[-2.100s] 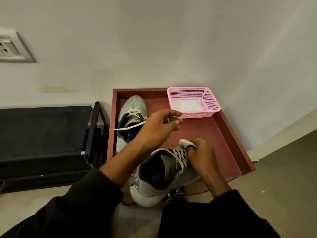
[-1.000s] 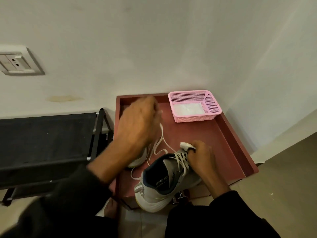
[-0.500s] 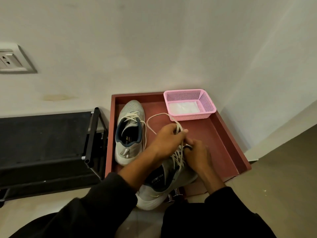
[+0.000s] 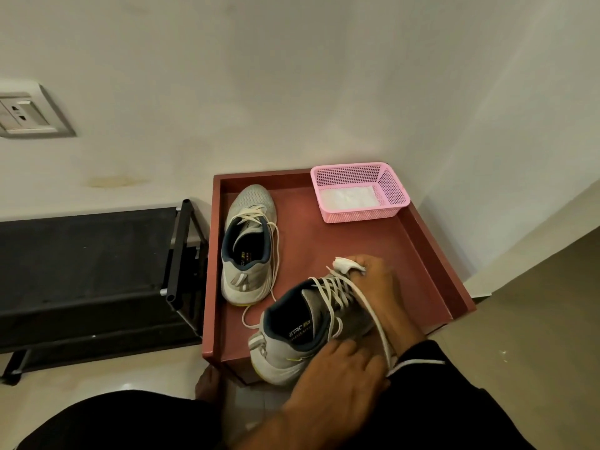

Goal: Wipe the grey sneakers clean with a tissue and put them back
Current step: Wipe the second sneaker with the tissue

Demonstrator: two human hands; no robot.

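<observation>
Wall socket [image 4: 24,112] far upper left; black rack [image 4: 97,271] below it. Red tray [image 4: 431,254] beside the rack. One grey sneaker [image 4: 248,245] flat in the tray, well left of both hands, laces loose. Second sneaker [image 4: 311,326] at the tray's front edge, heel overhanging. Left hand [image 4: 344,368] rests on its near side, fingers straight, gripping nothing. Right hand [image 4: 376,287] curled over the toe end, pinching a white tissue [image 4: 344,264] against the shoe; a loose lace [image 4: 373,313] drapes over that wrist. Pink basket [image 4: 360,193] beyond the right hand, white sheet inside.
</observation>
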